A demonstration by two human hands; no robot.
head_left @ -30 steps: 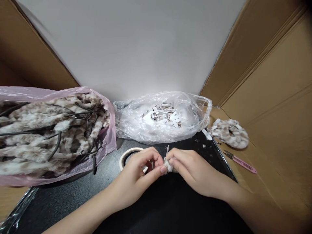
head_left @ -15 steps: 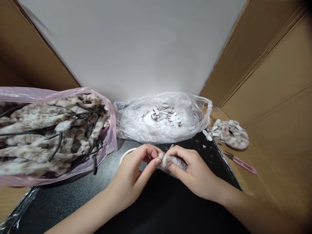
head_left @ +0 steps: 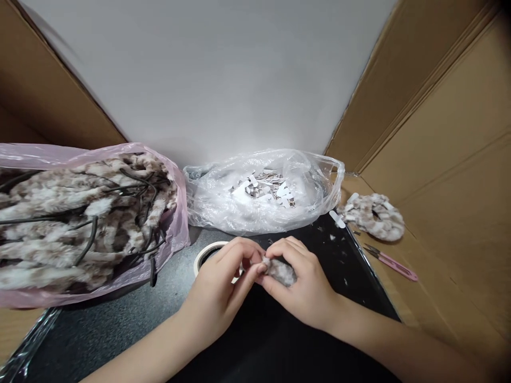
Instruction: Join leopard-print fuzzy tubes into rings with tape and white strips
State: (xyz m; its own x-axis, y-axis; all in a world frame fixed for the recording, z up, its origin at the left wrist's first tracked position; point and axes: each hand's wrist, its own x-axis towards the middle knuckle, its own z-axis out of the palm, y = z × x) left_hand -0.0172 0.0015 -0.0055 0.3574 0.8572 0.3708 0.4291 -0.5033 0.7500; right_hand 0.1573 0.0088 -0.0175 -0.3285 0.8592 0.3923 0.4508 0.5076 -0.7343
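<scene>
Between my hands, over the black table, is a furry grey-brown scrunchie [head_left: 281, 271], mostly covered by my fingers. My left hand [head_left: 228, 276] pinches its left end between thumb and fingertips. Curled round the near and far sides, my right hand [head_left: 305, 279] grips the fur, its fingertips meeting those of the left. What exactly lies between the touching fingertips is hidden. Just behind my left hand lies a roll of cream tape [head_left: 200, 258], partly covered. A finished-looking fluffy scrunchie ring [head_left: 379, 217] with a white tag rests at the right.
A pink plastic bag [head_left: 182, 213] on the left holds furry strips [head_left: 51, 239] and black elastic cords [head_left: 93, 242]. A clear plastic bag [head_left: 215, 213] of white tags [head_left: 259, 186] stands behind my hands. Pink-handled snips [head_left: 393, 264] and a loose tag [head_left: 337, 219] lie right. Cardboard walls [head_left: 447, 133] flank both sides.
My right hand has shifted slightly left and closed in on the left hand's fingertips, covering more of the fur. The thin grey strand above the fingers no longer shows. The view moved slightly.
</scene>
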